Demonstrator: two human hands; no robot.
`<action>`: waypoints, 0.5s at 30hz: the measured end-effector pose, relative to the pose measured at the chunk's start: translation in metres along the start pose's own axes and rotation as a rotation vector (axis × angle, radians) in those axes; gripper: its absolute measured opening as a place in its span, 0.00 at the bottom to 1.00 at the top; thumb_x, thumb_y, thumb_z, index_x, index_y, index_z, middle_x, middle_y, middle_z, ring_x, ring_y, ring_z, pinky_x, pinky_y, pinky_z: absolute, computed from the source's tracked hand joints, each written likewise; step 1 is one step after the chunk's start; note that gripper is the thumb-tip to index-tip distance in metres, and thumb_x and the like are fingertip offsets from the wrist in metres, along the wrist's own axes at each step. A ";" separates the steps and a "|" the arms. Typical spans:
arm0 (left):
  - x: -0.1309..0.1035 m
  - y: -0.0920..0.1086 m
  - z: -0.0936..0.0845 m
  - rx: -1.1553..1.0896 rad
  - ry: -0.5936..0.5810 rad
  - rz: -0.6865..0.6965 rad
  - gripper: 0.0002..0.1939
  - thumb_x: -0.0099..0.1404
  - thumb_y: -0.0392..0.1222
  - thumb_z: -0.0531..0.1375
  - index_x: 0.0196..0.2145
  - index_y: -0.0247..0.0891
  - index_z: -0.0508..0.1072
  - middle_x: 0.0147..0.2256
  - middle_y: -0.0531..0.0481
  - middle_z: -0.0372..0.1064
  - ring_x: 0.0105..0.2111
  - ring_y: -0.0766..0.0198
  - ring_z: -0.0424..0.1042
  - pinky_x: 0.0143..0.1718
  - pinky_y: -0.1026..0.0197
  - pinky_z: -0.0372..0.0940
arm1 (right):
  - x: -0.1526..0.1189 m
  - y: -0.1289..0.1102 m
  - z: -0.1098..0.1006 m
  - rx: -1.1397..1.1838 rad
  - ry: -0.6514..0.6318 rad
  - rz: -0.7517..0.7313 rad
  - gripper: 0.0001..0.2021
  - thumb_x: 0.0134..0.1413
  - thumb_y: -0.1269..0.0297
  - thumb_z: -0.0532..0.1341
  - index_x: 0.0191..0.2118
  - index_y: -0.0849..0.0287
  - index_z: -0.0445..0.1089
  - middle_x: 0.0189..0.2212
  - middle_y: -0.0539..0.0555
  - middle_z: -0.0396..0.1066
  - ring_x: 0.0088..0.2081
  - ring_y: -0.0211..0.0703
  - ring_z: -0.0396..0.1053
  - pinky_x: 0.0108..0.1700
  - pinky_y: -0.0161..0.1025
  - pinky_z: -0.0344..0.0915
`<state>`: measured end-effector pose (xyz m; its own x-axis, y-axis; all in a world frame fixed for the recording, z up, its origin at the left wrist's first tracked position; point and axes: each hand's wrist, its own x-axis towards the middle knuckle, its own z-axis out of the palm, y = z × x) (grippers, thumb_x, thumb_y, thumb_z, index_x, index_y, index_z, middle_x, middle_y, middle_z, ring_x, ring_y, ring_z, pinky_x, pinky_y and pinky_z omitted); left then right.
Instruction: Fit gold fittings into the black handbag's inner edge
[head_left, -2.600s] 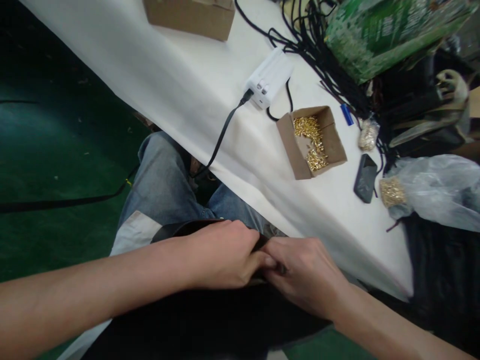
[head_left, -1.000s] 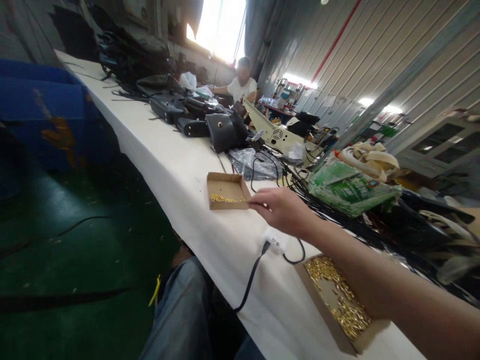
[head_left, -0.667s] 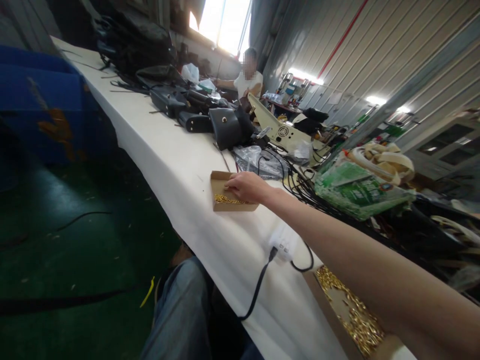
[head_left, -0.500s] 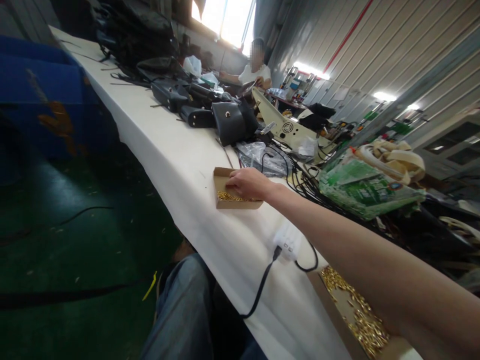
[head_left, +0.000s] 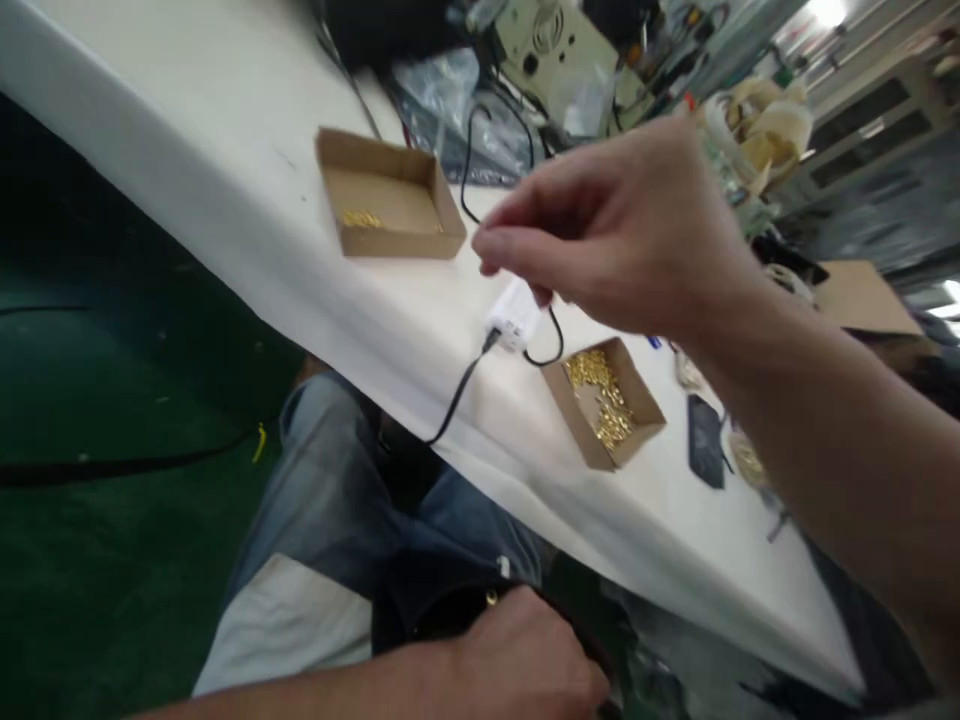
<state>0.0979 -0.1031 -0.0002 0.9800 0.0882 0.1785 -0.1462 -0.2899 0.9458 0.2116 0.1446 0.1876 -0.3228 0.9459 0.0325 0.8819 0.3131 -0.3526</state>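
My right hand [head_left: 615, 235] hangs in the air above the white table [head_left: 225, 120], thumb and forefinger pinched together; what lies between the tips is too small to make out. Left of it sits a shallow cardboard box [head_left: 397, 243] with a few gold pieces. Below it sits a second cardboard box [head_left: 571, 418] with many gold pieces. My left hand [head_left: 517, 665] rests low on my lap, gripping a black leather piece [head_left: 442, 610] that bears a gold stud.
A white power adapter [head_left: 514, 315] with a black cable [head_left: 457, 385] lies on the table between the boxes. A black phone-like object [head_left: 705, 455], plastic bags and tangled cords crowd the table's far side. My jeans-clad leg [head_left: 322, 500] is under the table edge; green floor lies to the left.
My right hand has left the far box and pulled back toward me, pinched. The view has tilted down, bringing my lap and my left hand on the black piece into sight.
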 end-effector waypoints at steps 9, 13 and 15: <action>-0.006 0.019 -0.028 0.307 -0.133 -0.034 0.09 0.66 0.44 0.62 0.29 0.41 0.77 0.27 0.48 0.79 0.25 0.55 0.77 0.22 0.56 0.52 | -0.260 -0.068 0.016 0.610 -0.689 0.792 0.17 0.77 0.54 0.55 0.44 0.56 0.78 0.21 0.47 0.73 0.21 0.36 0.71 0.25 0.30 0.63; -0.008 0.018 -0.015 0.272 -0.077 -0.176 0.15 0.69 0.46 0.60 0.26 0.39 0.76 0.26 0.45 0.80 0.26 0.52 0.79 0.25 0.56 0.57 | -0.275 -0.068 0.033 0.459 -0.641 0.650 0.12 0.75 0.62 0.56 0.42 0.55 0.76 0.29 0.49 0.76 0.30 0.38 0.73 0.36 0.34 0.64; -0.010 0.019 -0.011 0.252 -0.043 -0.226 0.15 0.70 0.45 0.59 0.26 0.40 0.76 0.27 0.44 0.80 0.26 0.52 0.80 0.26 0.56 0.57 | -0.275 -0.068 0.035 0.423 -0.631 0.617 0.12 0.75 0.63 0.55 0.43 0.55 0.76 0.32 0.50 0.78 0.33 0.40 0.73 0.37 0.35 0.63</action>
<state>0.0835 -0.0991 0.0186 0.9894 0.1383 -0.0452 0.1085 -0.4942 0.8626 0.2289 -0.1401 0.1701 -0.0795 0.6752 -0.7334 0.8012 -0.3945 -0.4500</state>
